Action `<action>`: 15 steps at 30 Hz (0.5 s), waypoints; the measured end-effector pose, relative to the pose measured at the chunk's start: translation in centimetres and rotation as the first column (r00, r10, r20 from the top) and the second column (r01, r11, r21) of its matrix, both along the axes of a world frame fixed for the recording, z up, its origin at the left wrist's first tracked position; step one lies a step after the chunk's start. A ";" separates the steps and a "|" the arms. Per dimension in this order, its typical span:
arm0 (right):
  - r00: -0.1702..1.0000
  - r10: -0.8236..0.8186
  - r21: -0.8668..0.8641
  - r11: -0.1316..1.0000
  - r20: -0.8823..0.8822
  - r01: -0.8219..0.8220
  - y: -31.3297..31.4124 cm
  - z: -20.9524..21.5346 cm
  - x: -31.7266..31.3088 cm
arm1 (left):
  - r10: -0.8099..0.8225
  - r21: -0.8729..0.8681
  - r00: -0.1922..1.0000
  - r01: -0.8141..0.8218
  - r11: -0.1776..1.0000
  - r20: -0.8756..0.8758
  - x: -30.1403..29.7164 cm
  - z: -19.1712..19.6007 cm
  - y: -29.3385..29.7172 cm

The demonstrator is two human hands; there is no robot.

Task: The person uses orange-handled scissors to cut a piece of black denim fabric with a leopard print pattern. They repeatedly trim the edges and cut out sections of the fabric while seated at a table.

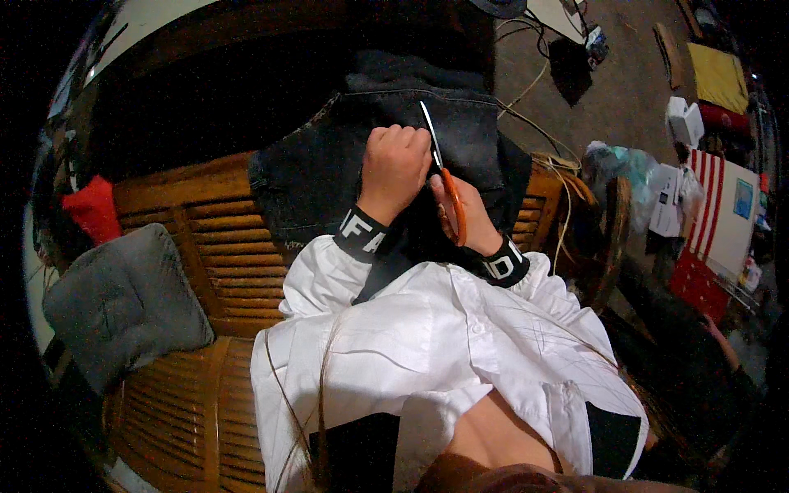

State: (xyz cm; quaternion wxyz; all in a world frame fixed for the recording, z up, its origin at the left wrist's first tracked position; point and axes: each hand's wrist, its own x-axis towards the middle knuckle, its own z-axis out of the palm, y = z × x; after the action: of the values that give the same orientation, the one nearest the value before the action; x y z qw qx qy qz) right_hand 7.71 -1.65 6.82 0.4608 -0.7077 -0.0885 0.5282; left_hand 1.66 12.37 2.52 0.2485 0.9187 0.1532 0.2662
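My right hand [477, 220] grips a pair of scissors [454, 205] by its orange handles. The metal blades point away from me, lie close together and pass just right of my left hand [396, 168]. That hand is closed in a fist with its knuckles up. What its fingers hold, if anything, is hidden. Under both hands a dark denim garment [320, 193] lies spread across my lap, a stitched seam running along its far part. I cannot tell whether the blades touch the cloth.
I sit on a slatted wooden bench [238, 275], with a grey cushion [127, 300] and a red cloth [92, 209] at left. Cables [542, 140] trail over the floor at right. Plastic bags [629, 168] and a white box [667, 205] stand there. A person's arm [721, 341] shows at far right.
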 end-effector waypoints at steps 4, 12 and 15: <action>0.999 0.002 0.025 1.000 0.038 -0.003 -0.3 -0.5 0.0 | 0.055 0.028 0.998 -0.054 0.998 -0.020 0.0 0.2 -0.2; 0.981 0.101 0.114 0.986 0.163 -0.120 -0.7 -2.6 0.8 | -0.075 -0.023 0.997 0.074 0.997 -0.029 -0.2 0.4 0.2; 0.948 0.144 0.141 0.972 0.284 -0.190 -0.6 -3.1 1.3 | -0.103 -0.038 0.995 0.103 0.994 0.015 -0.2 0.6 0.4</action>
State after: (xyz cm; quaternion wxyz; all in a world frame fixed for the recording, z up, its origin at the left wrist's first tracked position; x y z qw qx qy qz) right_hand 9.02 -2.25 3.70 0.4553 -0.7223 -0.2545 0.4542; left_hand 1.47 12.75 3.11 0.2808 0.9186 0.1091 0.2559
